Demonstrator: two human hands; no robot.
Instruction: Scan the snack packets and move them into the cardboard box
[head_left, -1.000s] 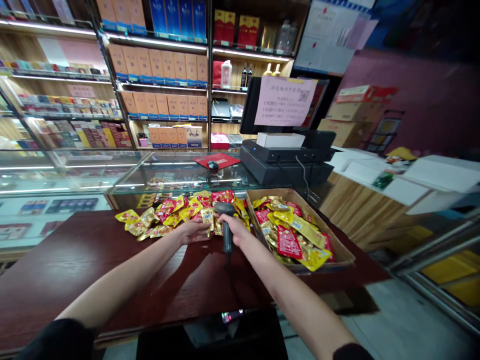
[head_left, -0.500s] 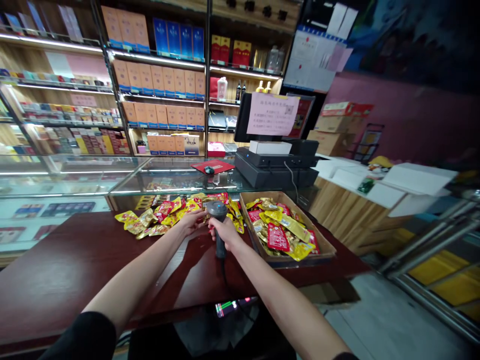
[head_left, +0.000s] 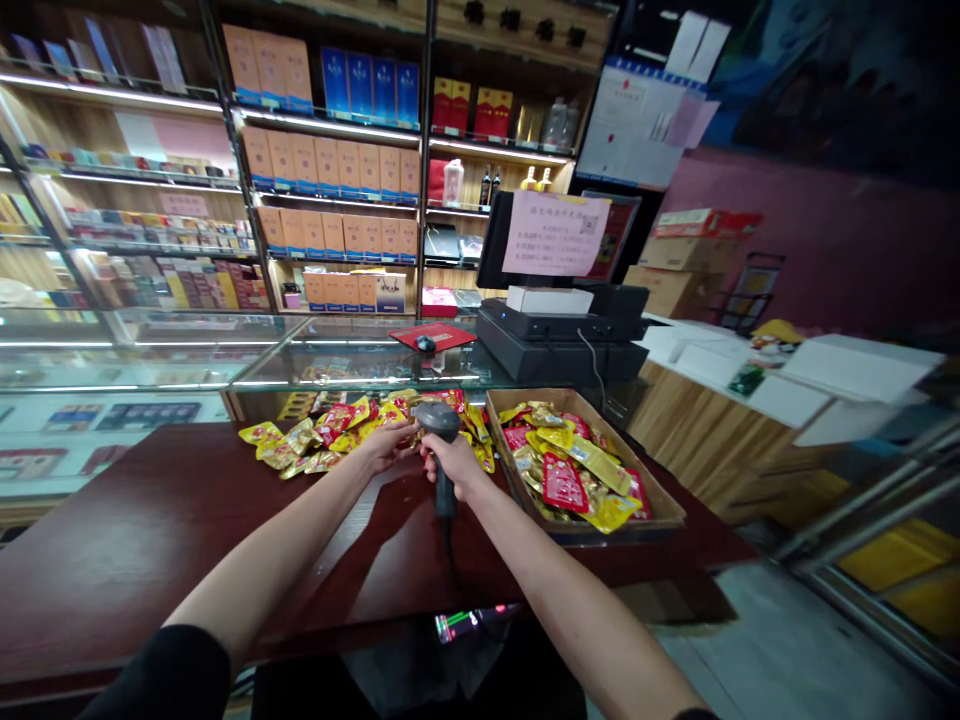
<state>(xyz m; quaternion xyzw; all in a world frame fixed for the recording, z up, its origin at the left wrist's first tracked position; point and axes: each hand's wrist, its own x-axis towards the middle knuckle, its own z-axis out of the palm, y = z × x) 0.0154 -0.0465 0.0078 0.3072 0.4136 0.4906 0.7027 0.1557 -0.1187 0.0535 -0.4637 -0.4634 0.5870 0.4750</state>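
Observation:
My right hand (head_left: 456, 466) is wrapped round the handle of a dark barcode scanner (head_left: 439, 420), held upright over the brown table. Beside the scanner's head, on its left, is my left hand (head_left: 390, 446), its fingertips close to the scanner; whether it holds something there is hidden. Behind both hands lies a spread of red, yellow and gold snack packets (head_left: 337, 424). To the right of my right hand, a shallow cardboard box (head_left: 670, 513) holds more such packets (head_left: 564, 482).
A glass counter (head_left: 352, 345) with a red mouse pad (head_left: 450, 336) runs behind the table (head_left: 97, 530). A monitor (head_left: 495, 240) stands over a black cash drawer (head_left: 517, 350). A lit phone (head_left: 476, 622) lies below the table's front edge. White boxes (head_left: 847, 370) are at the right.
The whole view has shifted slightly, so things appear a little further right. Both hands keep nearly the same pose, the right still round the scanner.

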